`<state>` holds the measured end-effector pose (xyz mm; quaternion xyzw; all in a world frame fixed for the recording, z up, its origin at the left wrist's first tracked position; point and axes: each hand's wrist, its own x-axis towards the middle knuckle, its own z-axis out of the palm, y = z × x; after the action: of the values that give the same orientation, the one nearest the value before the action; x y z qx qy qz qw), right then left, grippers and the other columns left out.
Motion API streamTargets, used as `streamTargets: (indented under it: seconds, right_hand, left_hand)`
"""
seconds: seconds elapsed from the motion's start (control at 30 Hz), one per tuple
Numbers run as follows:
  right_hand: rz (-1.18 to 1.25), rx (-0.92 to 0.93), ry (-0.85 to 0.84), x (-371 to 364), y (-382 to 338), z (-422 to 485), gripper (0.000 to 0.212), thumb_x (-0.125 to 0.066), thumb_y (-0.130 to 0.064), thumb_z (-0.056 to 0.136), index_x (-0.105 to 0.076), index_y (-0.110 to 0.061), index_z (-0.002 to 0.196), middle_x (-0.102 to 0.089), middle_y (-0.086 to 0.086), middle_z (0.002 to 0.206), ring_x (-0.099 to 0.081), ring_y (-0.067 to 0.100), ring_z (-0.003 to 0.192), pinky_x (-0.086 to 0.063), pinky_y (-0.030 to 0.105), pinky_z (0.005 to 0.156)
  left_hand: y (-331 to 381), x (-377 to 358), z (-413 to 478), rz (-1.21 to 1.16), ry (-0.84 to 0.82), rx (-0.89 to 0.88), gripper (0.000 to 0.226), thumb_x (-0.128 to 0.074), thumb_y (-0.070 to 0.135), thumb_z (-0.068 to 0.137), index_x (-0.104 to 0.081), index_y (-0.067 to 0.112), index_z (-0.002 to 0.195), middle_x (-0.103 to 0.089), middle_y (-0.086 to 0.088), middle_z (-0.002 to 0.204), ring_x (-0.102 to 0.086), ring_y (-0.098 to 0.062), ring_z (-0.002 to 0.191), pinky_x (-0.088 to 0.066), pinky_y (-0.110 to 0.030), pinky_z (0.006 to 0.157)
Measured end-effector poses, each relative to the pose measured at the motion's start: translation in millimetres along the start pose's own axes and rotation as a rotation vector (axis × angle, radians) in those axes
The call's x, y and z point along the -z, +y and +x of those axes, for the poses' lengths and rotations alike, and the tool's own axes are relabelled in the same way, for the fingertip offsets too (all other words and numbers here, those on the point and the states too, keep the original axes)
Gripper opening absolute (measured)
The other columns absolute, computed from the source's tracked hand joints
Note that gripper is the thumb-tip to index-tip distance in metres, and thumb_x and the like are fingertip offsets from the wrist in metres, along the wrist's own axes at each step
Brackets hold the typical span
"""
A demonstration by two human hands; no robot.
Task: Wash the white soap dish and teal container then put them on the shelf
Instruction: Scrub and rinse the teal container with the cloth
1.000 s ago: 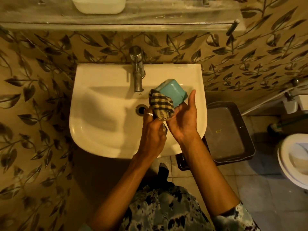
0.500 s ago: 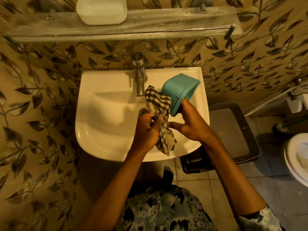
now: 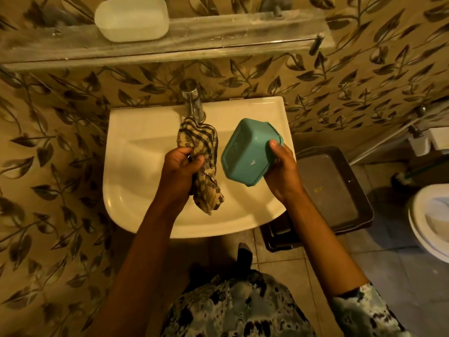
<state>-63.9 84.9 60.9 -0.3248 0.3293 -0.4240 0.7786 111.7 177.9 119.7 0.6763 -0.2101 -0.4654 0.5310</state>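
So, both hands busy over the sink (image 3: 145, 195), cloth in one and teal tub in the other.

Left hand (image 3: 178, 166) is closed tight round a bunched checked cloth (image 3: 202, 166), its loose end dangling above the sink's front edge. Right hand (image 3: 283, 171) is clamped on the teal container (image 3: 247, 152), thumb over the rim, tub turned bottom-up toward the camera and held above the sink's right edge, just beside the cloth but not touching it. White soap dish (image 3: 132, 19) sits on the shelf (image 3: 243, 37) toward its left end, above the tap (image 3: 193, 100).
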Motion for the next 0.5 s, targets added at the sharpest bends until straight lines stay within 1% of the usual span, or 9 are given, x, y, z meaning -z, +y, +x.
streamTargets:
  seconds: [0.07,0.1,0.13,0.2,0.27,0.33,0.43,0.47,0.5]
  right_hand:
    - [0.121,-0.057,-0.011,-4.7,1.1,1.7,0.044,-0.060,-0.030,0.087,-0.053,-0.010,0.126,-0.063,0.006,0.118,-0.059,0.019,0.107,-0.050,0.035,0.092]
    - [0.112,-0.096,0.006,-7.1,2.2,1.5,0.042,-0.055,-0.030,0.090,-0.054,-0.007,0.125,-0.063,0.009,0.119,-0.059,0.021,0.108,-0.048,0.037,0.096]
    - [0.087,-0.140,0.043,-7.4,3.4,2.7,0.037,-0.050,-0.030,0.094,-0.058,-0.005,0.119,-0.066,0.010,0.113,-0.062,0.021,0.104,-0.049,0.037,0.095]
    - [0.095,-0.243,0.146,-8.0,4.8,5.8,0.031,-0.046,-0.031,0.097,-0.065,-0.006,0.103,-0.073,0.007,0.091,-0.070,0.018,0.085,-0.056,0.034,0.083]
    - [0.155,-0.357,0.246,-10.2,4.8,7.9,0.027,-0.050,-0.030,0.096,-0.063,-0.007,0.095,-0.074,0.006,0.076,-0.071,0.016,0.069,-0.059,0.032,0.071]
    - [0.166,-0.449,0.274,-14.9,5.7,6.7,0.025,-0.051,-0.030,0.096,-0.060,-0.008,0.090,-0.071,0.007,0.067,-0.069,0.015,0.059,-0.059,0.031,0.061]
    - [0.118,-0.550,0.206,-23.8,12.5,3.5,0.026,-0.050,-0.031,0.096,-0.059,-0.007,0.091,-0.069,0.010,0.072,-0.068,0.018,0.062,-0.059,0.031,0.060]
    - [0.106,-0.565,0.171,-26.4,13.7,2.6,0.026,-0.048,-0.030,0.097,-0.059,-0.006,0.095,-0.068,0.011,0.079,-0.067,0.020,0.067,-0.058,0.031,0.063]
    - [0.096,-0.566,0.137,-28.3,13.2,1.5,0.027,-0.045,-0.028,0.097,-0.058,-0.005,0.100,-0.065,0.013,0.085,-0.065,0.021,0.073,-0.058,0.031,0.066]
  left_hand:
    - [1.2,-2.3,1.2,0.016,-0.014,-0.015,0.021,-0.048,0.000,0.093,-0.057,0.001,0.112,-0.065,-0.005,0.096,-0.063,-0.019,0.089,-0.053,-0.036,0.081]
    - [3.2,-3.6,1.5,0.024,-0.025,-0.026,0.017,-0.048,-0.001,0.093,-0.059,0.006,0.105,-0.065,-0.002,0.094,-0.063,-0.016,0.087,-0.053,-0.035,0.082]
    - [6.1,-4.9,1.6,0.038,-0.033,-0.039,0.017,-0.048,-0.001,0.093,-0.060,0.010,0.099,-0.065,0.000,0.093,-0.063,-0.014,0.086,-0.053,-0.034,0.083]
    - [10.3,-6.6,5.9,0.058,-0.038,-0.080,0.018,-0.047,-0.002,0.093,-0.059,0.009,0.101,-0.064,0.000,0.094,-0.063,-0.014,0.087,-0.052,-0.033,0.085]
    - [14.5,-8.2,11.5,0.110,-0.037,-0.138,0.021,-0.046,-0.003,0.093,-0.057,0.007,0.108,-0.063,0.000,0.093,-0.061,-0.013,0.087,-0.051,-0.030,0.084]
    - [16.1,-13.9,17.4,0.275,-0.063,-0.227,0.022,-0.047,-0.003,0.093,-0.059,0.010,0.107,-0.061,0.000,0.091,-0.059,-0.010,0.084,-0.050,-0.026,0.082]
    - [5.0,-25.7,33.0,0.573,-0.180,-0.417,0.021,-0.050,0.004,0.090,-0.064,0.003,0.106,-0.061,-0.006,0.103,-0.056,-0.014,0.098,-0.044,-0.018,0.090]
    - [-1.3,-27.6,39.2,0.693,-0.228,-0.430,0.024,-0.048,0.006,0.090,-0.064,0.003,0.108,-0.061,-0.005,0.110,-0.054,-0.014,0.104,-0.042,-0.013,0.093]
    - [-10.1,-28.7,46.3,0.802,-0.267,-0.441,0.030,-0.044,0.010,0.089,-0.064,0.007,0.111,-0.060,-0.002,0.117,-0.053,-0.014,0.110,-0.042,-0.016,0.099]
